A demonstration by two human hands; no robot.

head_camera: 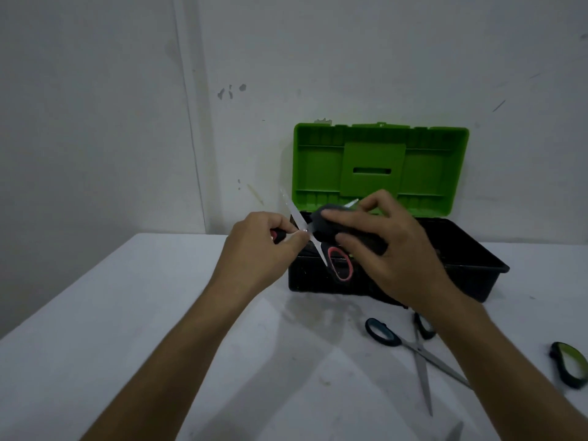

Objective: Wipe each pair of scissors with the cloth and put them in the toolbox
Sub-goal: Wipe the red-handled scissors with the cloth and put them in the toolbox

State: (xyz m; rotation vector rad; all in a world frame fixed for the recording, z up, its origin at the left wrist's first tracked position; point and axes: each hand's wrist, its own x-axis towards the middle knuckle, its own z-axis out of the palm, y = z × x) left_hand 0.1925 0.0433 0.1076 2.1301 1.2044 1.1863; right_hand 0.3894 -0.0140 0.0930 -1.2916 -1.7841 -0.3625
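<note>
The left hand [264, 240] has its grip curled tight round one handle of the red-handled scissors [339, 265], blades spread wide. Just right of that grip, the right hand [381, 237] pinches the dark cloth [327, 221] round one blade, above the open toolbox [477, 265]. Blue-handled scissors [413, 348] lie open on the tabletop [159, 313], below the right grip.

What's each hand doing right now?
Left hand: grips one handle of the red-and-black-handled scissors.
Right hand: holds the dark grey cloth around one blade.
</note>
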